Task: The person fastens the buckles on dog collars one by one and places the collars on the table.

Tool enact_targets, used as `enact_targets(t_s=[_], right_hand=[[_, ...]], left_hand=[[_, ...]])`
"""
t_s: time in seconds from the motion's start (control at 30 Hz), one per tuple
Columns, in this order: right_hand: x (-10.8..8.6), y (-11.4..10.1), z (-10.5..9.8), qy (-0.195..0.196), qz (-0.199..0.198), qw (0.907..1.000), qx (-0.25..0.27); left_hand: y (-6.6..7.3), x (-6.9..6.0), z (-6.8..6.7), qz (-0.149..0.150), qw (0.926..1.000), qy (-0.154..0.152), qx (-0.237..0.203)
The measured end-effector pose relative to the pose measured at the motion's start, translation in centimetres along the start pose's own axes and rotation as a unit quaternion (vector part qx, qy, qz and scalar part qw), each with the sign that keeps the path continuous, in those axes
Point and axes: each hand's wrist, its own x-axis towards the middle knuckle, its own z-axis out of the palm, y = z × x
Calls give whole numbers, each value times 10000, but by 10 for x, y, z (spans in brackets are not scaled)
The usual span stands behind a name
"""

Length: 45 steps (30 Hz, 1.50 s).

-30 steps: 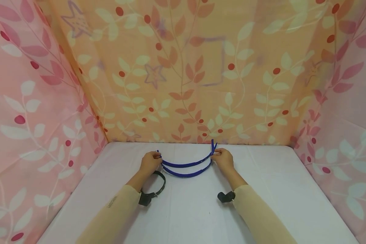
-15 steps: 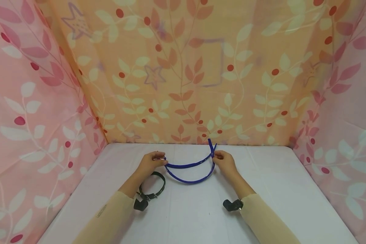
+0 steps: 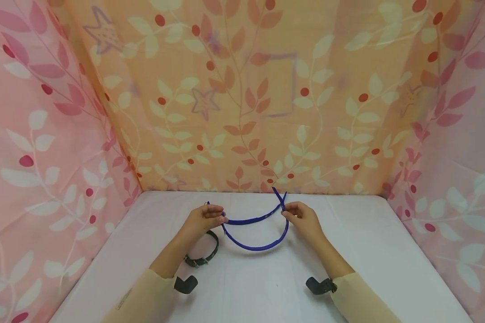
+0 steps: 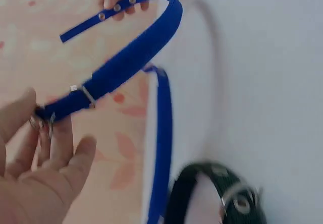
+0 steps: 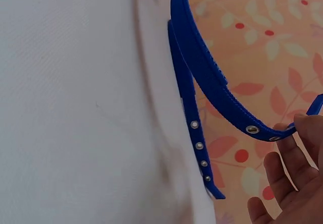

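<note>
A blue collar [image 3: 259, 248] hangs in a curve between the two hands. In the left wrist view, the left hand [image 3: 200, 223] pinches its buckle end beside small metal rings. Fingers of the right hand [image 3: 306, 220] pinch the collar's other end, which has metal eyelets, with the tip sticking out beyond them. A second blue collar [image 3: 246, 222] lies on the table just behind; its eyelets show in the right wrist view. A dark, buckled collar [image 3: 215, 252] rests in a loop on the table, below the left hand.
The white table [image 3: 250, 287] has a patterned orange cloth wall [image 3: 242, 89] at its back. Pink leaf-print walls [image 3: 60, 179] stand at the left and right. Black wrist cameras [image 3: 186, 284] sit at both sleeve cuffs.
Both hands have drawn nearer to the person, bringing the held blue collar away from the one behind. The left hand has also shifted right. The dark collar stays in place.
</note>
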Motion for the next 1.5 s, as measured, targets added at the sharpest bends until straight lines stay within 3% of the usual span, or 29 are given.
enact_targets(t_s=[0.17, 0.37, 0.47, 0.6, 0.97, 1.2, 1.4, 1.5], right_hand=[[-12, -18, -10, 111, -400, 9991, 40], [-27, -44, -20, 79, -678, 9976, 85], [-36, -56, -25, 46, -818, 9966, 128], [-47, -73, -31, -68, -1031, 9946, 115], [-71, -113, -48, -12, -1626, 9853, -530], [-78, -129, -56, -87, -2693, 9619, -458], [-75, -143, -57, -83, -3705, 9261, -709], [-78, -148, -58, -34, -4002, 9123, -872]], left_hand=[[11, -18, 10, -58, 9995, 320, -26], [25, -33, 19, -83, 9973, 380, -622], [33, -41, 23, 144, 9954, 373, -870], [48, -56, 30, 508, 9946, 407, -808], [81, -91, 48, 1400, 9844, 368, -1005], [90, -109, 55, 1931, 9769, 436, -804], [93, -122, 59, 2252, 9715, 442, -598], [94, -127, 62, 2418, 9679, 397, -550]])
